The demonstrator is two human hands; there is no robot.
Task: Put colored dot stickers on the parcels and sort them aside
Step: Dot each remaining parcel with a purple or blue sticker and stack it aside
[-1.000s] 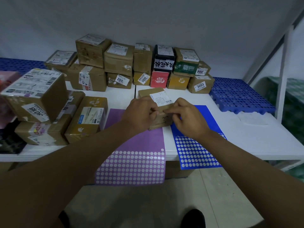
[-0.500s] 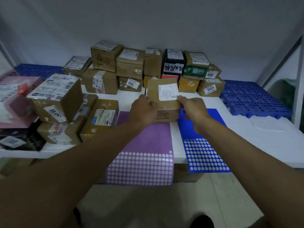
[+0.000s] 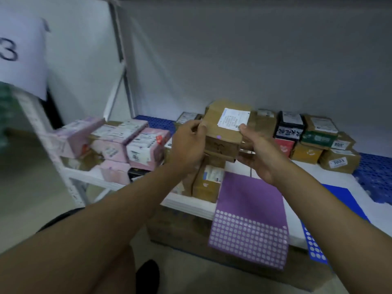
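While raised: left hand point(image 3: 188, 143) | right hand point(image 3: 257, 149) | gripping parcel point(image 3: 224, 132)

Brown parcel point(image 3: 224, 132) aloft above table, white label up, purple dot sticker point(image 3: 218, 137) on front edge.

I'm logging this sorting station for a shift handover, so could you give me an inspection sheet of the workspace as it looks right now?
Surface: white table, edge partly blurred.
Job's things: brown parcel held up in the air, white label on top, a purple dot on its front; purple sticker sheet and blue sticker sheet hang over the table edge.
Clutter: stacked brown boxes at the back, pink boxes on the left.
Grippers: left hand and right hand grip the parcel's sides.
Cables: nothing seen.
Surroundings: grey wall, white frame post, paper sign reading 3.
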